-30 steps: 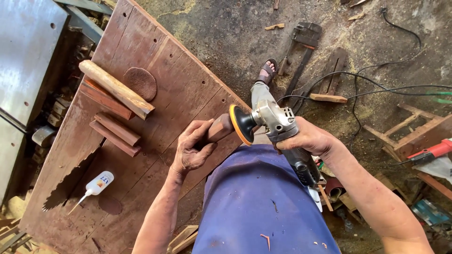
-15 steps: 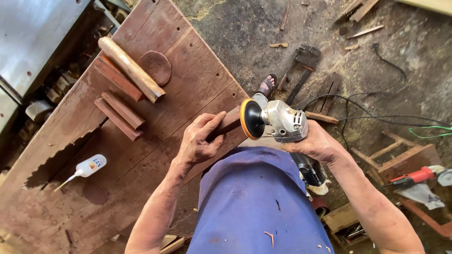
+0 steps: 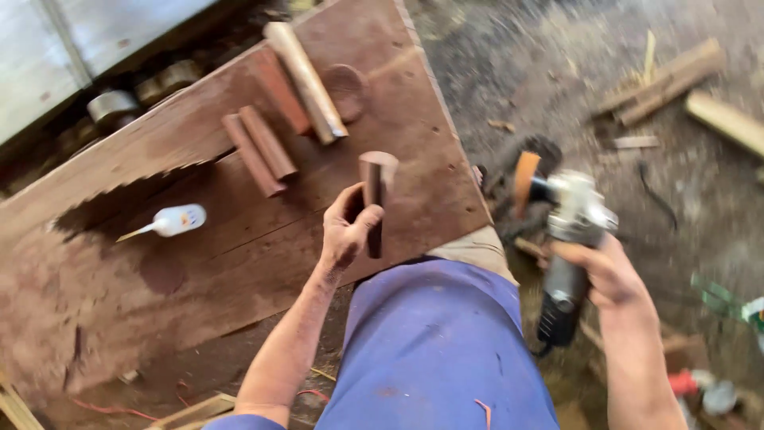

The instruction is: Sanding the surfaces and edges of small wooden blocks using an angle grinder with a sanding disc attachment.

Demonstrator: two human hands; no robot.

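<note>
Wood piece (image 3: 374, 191), a short dark block with a rounded pale end, stands upright above the reddish board (image 3: 199, 263), gripped low in my left hand (image 3: 346, 231). I judge this to be an inspection pause between sanding passes: the block is lifted clear and the angle grinder (image 3: 569, 239) sits off to the side, its orange disc (image 3: 524, 179) facing away from the wood. Any next pass would call for bringing disc and block together again with a firm, steady hold. My left hand is closed around the block, thumb wrapped across it. My right hand (image 3: 609, 275) is clenched on the grinder body.
</note>
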